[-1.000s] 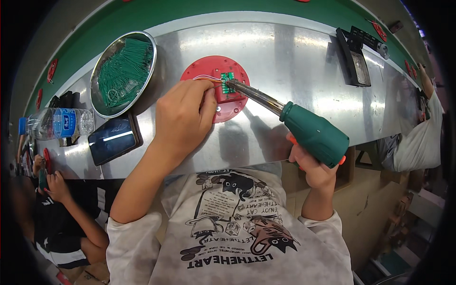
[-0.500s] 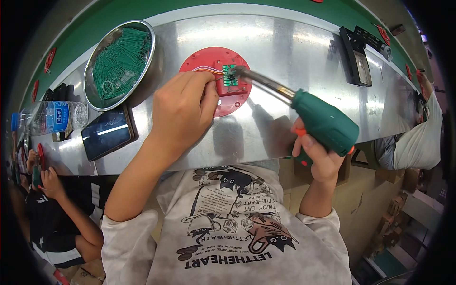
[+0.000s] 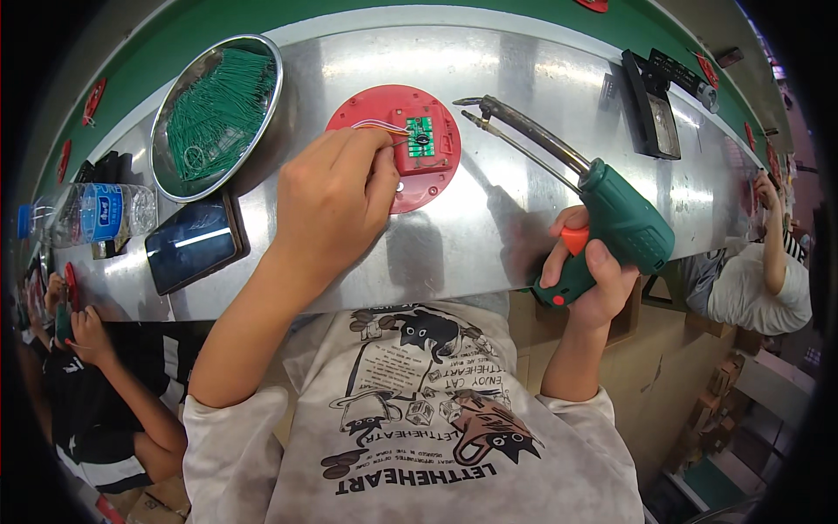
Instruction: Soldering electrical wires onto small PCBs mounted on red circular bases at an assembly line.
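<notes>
My right hand (image 3: 594,266) grips a green soldering gun (image 3: 633,218) with an orange trigger, an index finger at the trigger. Its metal tip and thin feed tube point left, apart from the work. A round red plastic housing (image 3: 353,112) lies on the metal table. On its raised middle sits a small green circuit board (image 3: 421,148) with a dark round part. My left hand (image 3: 336,188) rests over the housing's left side, fingers pinched on thin wires (image 3: 381,126) that reach the board's left edge. The exact fingertip contact is partly hidden.
At the left stand a steel bowl (image 3: 278,100) of green wires (image 3: 218,105), a phone (image 3: 194,244) and a plastic bottle (image 3: 92,212). A black tray-like holder (image 3: 653,113) sits at the back right. Co-workers' arms show at both sides, one hand (image 3: 87,336) at far left.
The soldering gun has drawn back from the circuit board, to the right, and its tip is now clear of it. My left hand has stayed nearly still at the wires.
</notes>
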Action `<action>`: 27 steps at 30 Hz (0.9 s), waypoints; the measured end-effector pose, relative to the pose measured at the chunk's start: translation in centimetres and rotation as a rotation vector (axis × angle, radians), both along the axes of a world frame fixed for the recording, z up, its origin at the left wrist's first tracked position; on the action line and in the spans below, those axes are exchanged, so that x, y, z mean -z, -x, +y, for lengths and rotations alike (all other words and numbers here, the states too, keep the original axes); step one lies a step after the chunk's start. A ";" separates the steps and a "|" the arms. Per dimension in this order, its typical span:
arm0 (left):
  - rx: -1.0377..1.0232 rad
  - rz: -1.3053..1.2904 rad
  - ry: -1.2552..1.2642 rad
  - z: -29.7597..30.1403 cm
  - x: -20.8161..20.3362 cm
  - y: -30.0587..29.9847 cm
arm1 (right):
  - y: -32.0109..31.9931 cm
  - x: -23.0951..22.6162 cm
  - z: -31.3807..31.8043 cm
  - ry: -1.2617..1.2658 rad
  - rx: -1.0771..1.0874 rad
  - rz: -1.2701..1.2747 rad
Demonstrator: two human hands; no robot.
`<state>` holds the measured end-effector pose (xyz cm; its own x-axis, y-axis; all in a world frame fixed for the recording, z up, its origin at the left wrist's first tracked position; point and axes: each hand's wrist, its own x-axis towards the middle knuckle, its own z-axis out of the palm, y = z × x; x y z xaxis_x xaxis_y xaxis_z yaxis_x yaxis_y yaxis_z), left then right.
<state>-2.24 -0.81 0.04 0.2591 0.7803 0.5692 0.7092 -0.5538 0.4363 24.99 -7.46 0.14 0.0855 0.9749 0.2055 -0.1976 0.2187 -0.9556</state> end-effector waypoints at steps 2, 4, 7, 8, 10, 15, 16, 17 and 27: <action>-0.001 -0.016 -0.001 0.0 0.1 0.0 | 0.0 0.0 0.0 0.003 -0.011 0.009; -0.001 -0.032 -0.002 -0.1 0.0 0.0 | 0.2 -0.2 0.0 0.018 0.006 0.019; -0.022 -0.071 0.089 -0.4 -0.5 0.0 | 0.0 -0.1 -0.1 0.019 0.003 0.030; -0.015 -0.109 0.072 -0.5 -0.5 0.0 | -0.1 0.1 -0.1 0.017 0.001 0.029; -0.008 -0.147 0.055 -0.5 -0.5 0.0 | -0.5 0.4 -0.1 -0.014 -0.062 0.027; 0.057 -0.122 -0.033 -0.1 -0.2 0.1 | -0.2 0.1 -0.7 -0.036 -0.074 -0.059; 0.057 -0.122 -0.033 -0.2 -0.3 0.1 | -0.1 0.0 -0.9 -0.053 -0.082 -0.121; 0.061 -0.131 -0.017 -0.3 -0.5 0.1 | -0.1 -0.1 -1.0 -0.055 -0.089 -0.149; 0.094 -0.183 0.019 -0.2 -0.8 0.2 | 0.0 -0.8 -1.2 0.009 -0.121 -0.227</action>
